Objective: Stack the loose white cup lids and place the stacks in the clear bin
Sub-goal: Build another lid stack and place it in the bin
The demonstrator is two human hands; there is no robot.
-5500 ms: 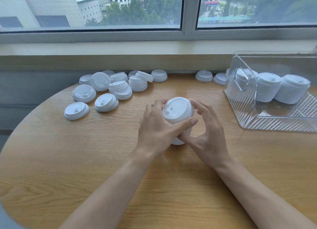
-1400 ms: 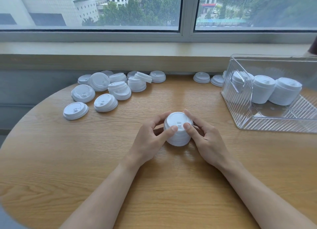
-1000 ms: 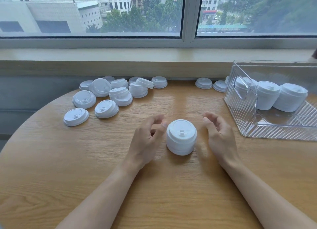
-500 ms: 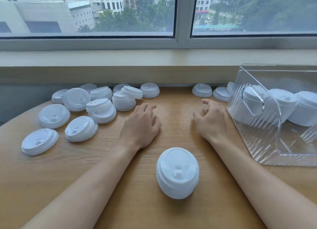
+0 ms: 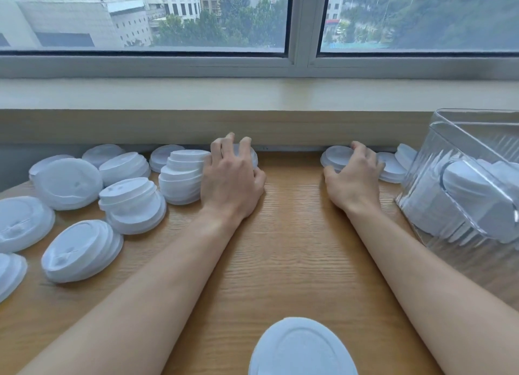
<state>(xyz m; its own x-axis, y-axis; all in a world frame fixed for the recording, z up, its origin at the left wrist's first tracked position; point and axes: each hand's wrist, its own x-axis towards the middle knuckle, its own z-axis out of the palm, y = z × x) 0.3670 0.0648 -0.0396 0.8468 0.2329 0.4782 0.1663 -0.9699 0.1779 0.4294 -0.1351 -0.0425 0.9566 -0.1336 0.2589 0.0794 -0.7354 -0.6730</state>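
My left hand reaches to the table's far edge and curls its fingers over a white lid by the wall. My right hand grips another white lid at the far right. A finished stack of lids stands alone at the near edge, between my forearms. Several loose lids and short stacks lie spread on the left. The clear bin stands at the right, with lid stacks lying inside it.
The round wooden table butts against a wall below a window sill. Two more lids lie between my right hand and the bin. Bare wood runs down the middle between my arms.
Both hands let go of the finished stack and moved forward to the far edge, each closing on a lid. The view leaned forward, so the stack now sits at the bottom.
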